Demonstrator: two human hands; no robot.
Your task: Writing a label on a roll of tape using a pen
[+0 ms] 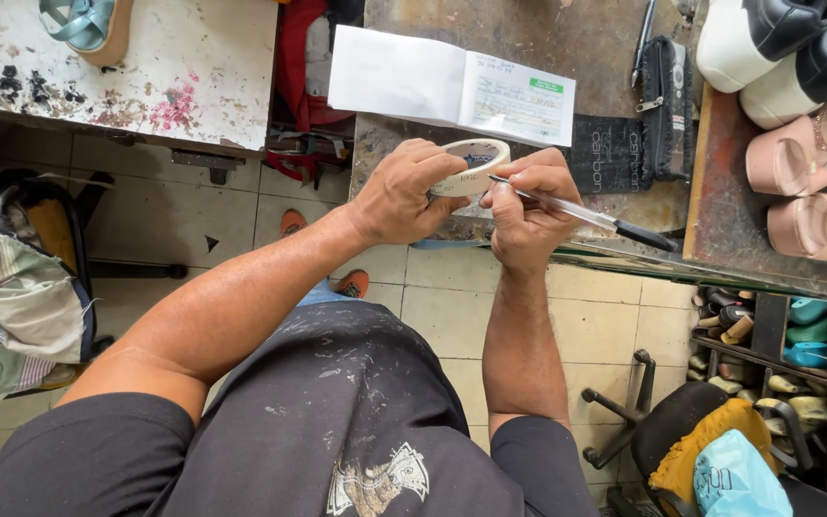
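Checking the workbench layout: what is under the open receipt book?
The receipt book lies on the worn, stained workbench top, its left pages overhanging the edge above red fabric. Whatever lies directly beneath the pages is covered.

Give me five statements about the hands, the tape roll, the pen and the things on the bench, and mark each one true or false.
1. The left hand holds a roll of tape. True.
2. The right hand holds a pair of scissors. False: it holds a pen.
3. The pen's tip points at the roll of tape. True.
4. The receipt book on the bench is closed. False: it lies open.
5. The pink sandals lie on the floor. False: they rest on a shelf at the right.
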